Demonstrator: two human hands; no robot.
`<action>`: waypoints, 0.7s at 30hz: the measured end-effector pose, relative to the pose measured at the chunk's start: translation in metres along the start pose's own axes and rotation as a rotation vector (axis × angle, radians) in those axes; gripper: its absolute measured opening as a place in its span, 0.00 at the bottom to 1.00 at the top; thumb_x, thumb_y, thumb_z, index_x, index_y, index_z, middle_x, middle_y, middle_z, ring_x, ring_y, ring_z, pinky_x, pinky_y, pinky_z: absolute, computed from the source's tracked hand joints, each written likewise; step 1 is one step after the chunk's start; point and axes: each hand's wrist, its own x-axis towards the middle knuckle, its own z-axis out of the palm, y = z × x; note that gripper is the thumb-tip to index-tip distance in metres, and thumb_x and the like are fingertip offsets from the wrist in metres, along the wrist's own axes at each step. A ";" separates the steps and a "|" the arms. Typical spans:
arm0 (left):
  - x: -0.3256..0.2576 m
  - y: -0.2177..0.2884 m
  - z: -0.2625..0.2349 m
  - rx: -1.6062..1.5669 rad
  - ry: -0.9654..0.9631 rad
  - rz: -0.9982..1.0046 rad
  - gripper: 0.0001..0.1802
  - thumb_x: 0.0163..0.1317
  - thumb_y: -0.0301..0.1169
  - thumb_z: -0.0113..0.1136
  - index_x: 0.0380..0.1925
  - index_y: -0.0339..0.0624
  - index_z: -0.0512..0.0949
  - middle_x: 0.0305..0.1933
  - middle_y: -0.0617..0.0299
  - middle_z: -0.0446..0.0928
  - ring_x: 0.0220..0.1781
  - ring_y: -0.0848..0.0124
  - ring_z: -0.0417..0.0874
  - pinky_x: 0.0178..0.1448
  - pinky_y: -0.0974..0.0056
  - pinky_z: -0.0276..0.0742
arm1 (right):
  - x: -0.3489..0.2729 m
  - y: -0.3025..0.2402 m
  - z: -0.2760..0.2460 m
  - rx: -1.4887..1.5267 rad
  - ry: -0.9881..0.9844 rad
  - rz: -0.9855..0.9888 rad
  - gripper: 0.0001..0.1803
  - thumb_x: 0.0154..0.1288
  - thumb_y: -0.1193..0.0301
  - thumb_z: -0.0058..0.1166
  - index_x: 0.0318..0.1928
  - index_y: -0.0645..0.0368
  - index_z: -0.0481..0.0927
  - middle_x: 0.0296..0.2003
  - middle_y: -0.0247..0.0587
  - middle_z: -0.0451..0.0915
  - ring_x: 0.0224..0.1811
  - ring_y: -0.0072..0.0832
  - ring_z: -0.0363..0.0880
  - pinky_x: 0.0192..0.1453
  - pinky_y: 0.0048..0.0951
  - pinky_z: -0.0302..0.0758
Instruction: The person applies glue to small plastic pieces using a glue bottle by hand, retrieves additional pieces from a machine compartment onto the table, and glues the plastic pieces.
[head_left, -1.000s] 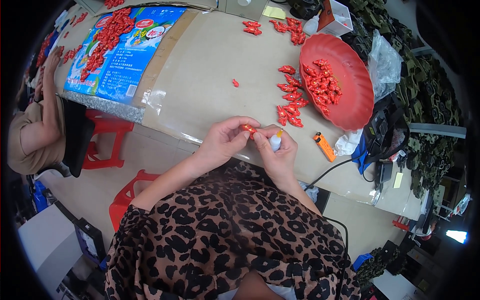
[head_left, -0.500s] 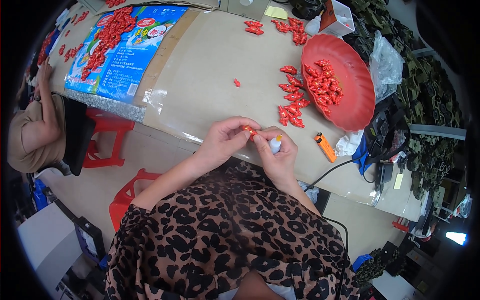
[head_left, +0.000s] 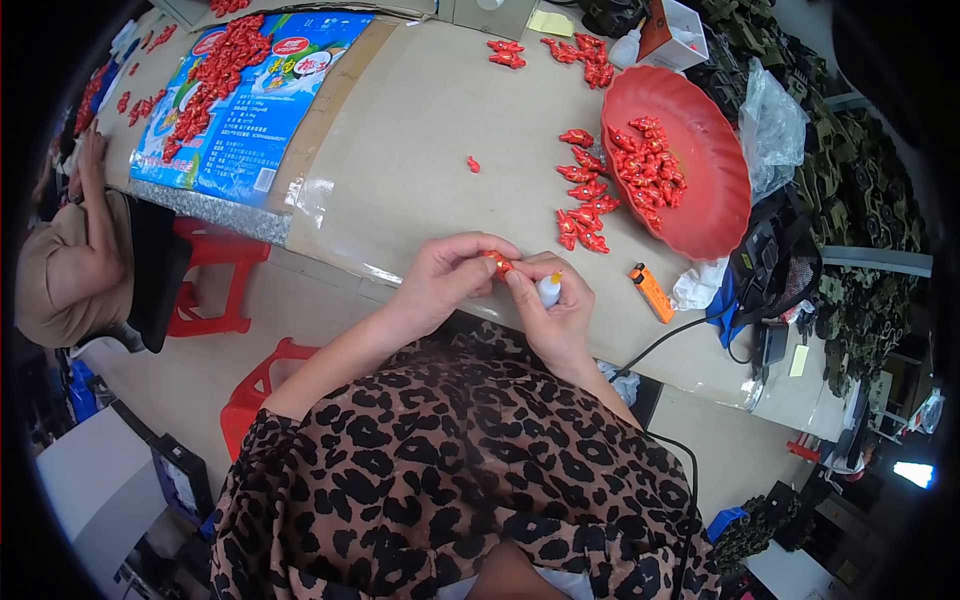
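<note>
beige floor tiles (head_left: 320, 290) spread through the room at left and lower right of the frame, with a red stool (head_left: 237, 415) left of centre; above spans a greyish table (head_left: 420, 130), glossy along its near edge. at upper right, a scalloped red bowl (head_left: 718, 190) sits within reach, apparently to contain small red figures (head_left: 650, 165). at frame centre, the right hand (head_left: 560, 325) grasps a white bottle (head_left: 549, 291), nozzle upward, probably against drips, while its fingertips join the pinching left hand (head_left: 440, 285) on one red piece (head_left: 499, 262), seemingly to steady it.
</note>
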 end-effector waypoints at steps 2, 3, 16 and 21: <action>0.000 -0.001 -0.001 -0.044 -0.001 -0.024 0.11 0.58 0.24 0.43 0.37 0.32 0.72 0.26 0.65 0.69 0.25 0.80 0.64 0.29 0.77 0.60 | 0.000 0.000 0.000 0.007 -0.008 0.001 0.02 0.54 0.81 0.50 0.30 0.65 0.72 0.26 0.36 0.72 0.27 0.16 0.67 0.31 0.16 0.63; 0.001 0.000 -0.001 -0.054 -0.004 -0.031 0.11 0.58 0.24 0.43 0.37 0.31 0.72 0.25 0.65 0.69 0.25 0.80 0.64 0.28 0.77 0.60 | 0.000 0.000 0.000 0.008 -0.008 0.001 0.02 0.54 0.81 0.50 0.30 0.65 0.72 0.26 0.36 0.72 0.27 0.16 0.67 0.31 0.16 0.63; 0.002 0.001 -0.004 -0.081 -0.028 -0.038 0.09 0.56 0.24 0.46 0.33 0.33 0.75 0.25 0.67 0.71 0.24 0.84 0.65 0.29 0.79 0.63 | 0.001 -0.003 0.002 -0.037 -0.005 -0.118 0.06 0.49 0.84 0.52 0.30 0.65 0.73 0.23 0.38 0.73 0.24 0.20 0.70 0.28 0.18 0.66; 0.002 0.001 -0.006 -0.063 -0.033 -0.063 0.09 0.55 0.24 0.47 0.33 0.34 0.76 0.25 0.68 0.71 0.24 0.85 0.65 0.29 0.79 0.63 | 0.001 0.000 0.001 -0.065 -0.016 -0.169 0.07 0.48 0.84 0.53 0.30 0.65 0.73 0.24 0.38 0.73 0.25 0.21 0.71 0.29 0.18 0.66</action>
